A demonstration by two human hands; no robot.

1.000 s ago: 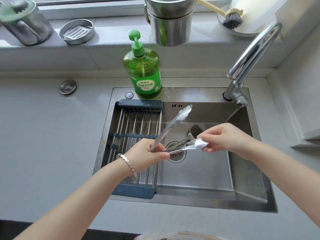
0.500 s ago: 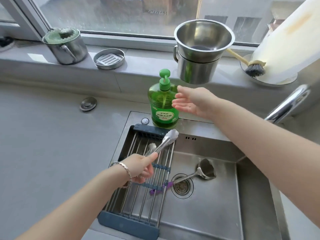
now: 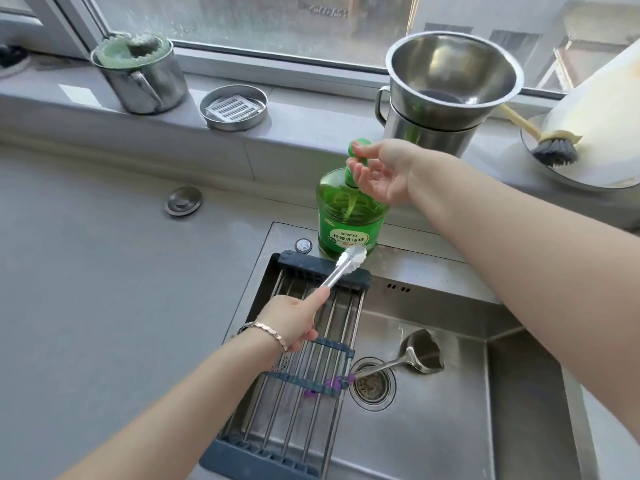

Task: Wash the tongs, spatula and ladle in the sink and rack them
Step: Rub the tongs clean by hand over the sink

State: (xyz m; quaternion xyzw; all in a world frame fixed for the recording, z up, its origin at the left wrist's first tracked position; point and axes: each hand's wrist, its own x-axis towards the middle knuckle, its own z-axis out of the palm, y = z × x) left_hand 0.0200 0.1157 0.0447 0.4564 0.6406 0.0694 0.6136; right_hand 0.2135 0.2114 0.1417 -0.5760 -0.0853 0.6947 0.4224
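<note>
Green soap bottle (image 3: 349, 216), far side: right hand (image 3: 381, 171) cupped loosely under its pump, thumb on top. Left hand (image 3: 291, 320) grips the tongs (image 3: 346, 268) over the rack (image 3: 311, 344); spatula (image 3: 417, 351) lies by the drain (image 3: 372, 386).

- This is a home kitchen, seen at its washing-up spot.
- A stainless sink (image 3: 433, 441) with a round drain is set into a grey countertop (image 3: 86, 289).
- A roll-up drying rack (image 3: 277, 427) lies across the sink's left side.
- A green pump bottle of dish soap (image 3: 348, 220) stands on the far rim.
- The far windowsill (image 3: 304, 126), below a window (image 3: 242, 19), holds a steel mug (image 3: 149, 84), a metal soap dish (image 3: 233, 107) and a dish brush (image 3: 554, 150).
</note>
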